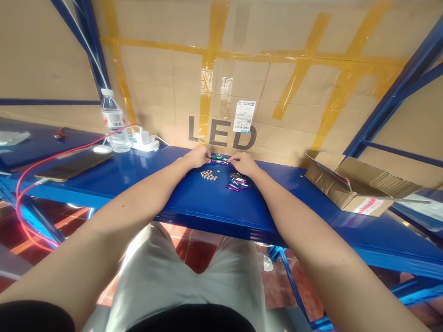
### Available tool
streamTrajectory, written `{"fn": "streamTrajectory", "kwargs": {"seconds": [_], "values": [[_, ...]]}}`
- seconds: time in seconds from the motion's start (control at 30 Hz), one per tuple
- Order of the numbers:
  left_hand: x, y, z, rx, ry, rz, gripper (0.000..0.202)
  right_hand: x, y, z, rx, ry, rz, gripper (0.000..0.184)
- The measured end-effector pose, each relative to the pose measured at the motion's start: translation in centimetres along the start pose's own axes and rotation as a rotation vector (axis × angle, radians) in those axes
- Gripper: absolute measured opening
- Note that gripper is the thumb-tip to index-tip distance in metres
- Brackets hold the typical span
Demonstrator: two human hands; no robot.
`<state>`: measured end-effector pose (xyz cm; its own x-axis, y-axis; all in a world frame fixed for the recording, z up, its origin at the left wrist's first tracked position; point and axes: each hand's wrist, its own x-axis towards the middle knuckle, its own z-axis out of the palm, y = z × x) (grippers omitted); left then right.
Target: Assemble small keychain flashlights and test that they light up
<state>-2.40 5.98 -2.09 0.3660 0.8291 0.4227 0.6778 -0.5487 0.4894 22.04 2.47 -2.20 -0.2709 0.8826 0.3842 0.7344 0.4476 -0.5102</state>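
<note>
Both my arms reach forward over a blue metal shelf (pixel 190 199). My left hand (pixel 198 156) and my right hand (pixel 244 163) are both closed, pinching small coloured clips, green and purple (pixel 219 159), between them at the back of the shelf. A small heap of silvery metal pieces (pixel 208 174) lies just in front of my left hand. A pile of purple and blue carabiner clips (pixel 238 182) lies in front of my right hand.
A taped cardboard sheet marked LED (pixel 226 77) backs the shelf. At left stand a water bottle (pixel 114 123), a white power strip (pixel 144 141), a phone (pixel 75 166) on a red cable (pixel 31 176). An open cardboard box (pixel 357 185) sits at right.
</note>
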Motion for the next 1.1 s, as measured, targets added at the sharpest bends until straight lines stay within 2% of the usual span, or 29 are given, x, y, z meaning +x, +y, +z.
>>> {"fn": "streamTrajectory", "kwargs": {"seconds": [0.07,0.13,0.23,0.37,0.6,0.73,0.87,0.97,1.1], "values": [[0.1,0.0,0.0,0.071,-0.010,0.009,0.002,0.0,0.0,0.0,-0.016,-0.055,-0.033,0.021],[0.3,0.0,0.0,0.095,-0.020,0.009,0.002,-0.1,-0.1,0.0,-0.046,-0.087,-0.038,0.025],[0.7,0.1,0.2,0.023,-0.032,-0.028,0.011,-0.1,-0.3,-0.1,-0.110,-0.111,-0.015,0.042],[1.0,0.3,0.5,-0.054,-0.024,-0.065,0.023,-0.2,-0.5,-0.3,-0.121,-0.109,0.008,0.045],[0.7,1.2,0.5,0.115,-0.001,-0.037,0.011,-0.1,-0.2,-0.3,-0.100,-0.145,0.057,0.055],[0.5,1.8,0.5,0.110,-0.034,-0.071,0.012,-0.2,0.1,-0.4,-0.061,-0.117,0.094,0.056],[0.2,2.2,0.2,0.079,0.019,-0.045,0.013,-0.5,-0.3,-0.8,-0.022,-0.107,0.150,0.063],[0.3,2.4,-0.1,0.184,0.062,0.004,0.020,-0.7,-0.7,-1.2,0.012,-0.137,0.184,0.069],[1.4,2.4,-0.2,0.203,-0.070,-0.020,0.046,-0.7,-0.7,-1.5,0.034,-0.147,0.225,0.076]]}}
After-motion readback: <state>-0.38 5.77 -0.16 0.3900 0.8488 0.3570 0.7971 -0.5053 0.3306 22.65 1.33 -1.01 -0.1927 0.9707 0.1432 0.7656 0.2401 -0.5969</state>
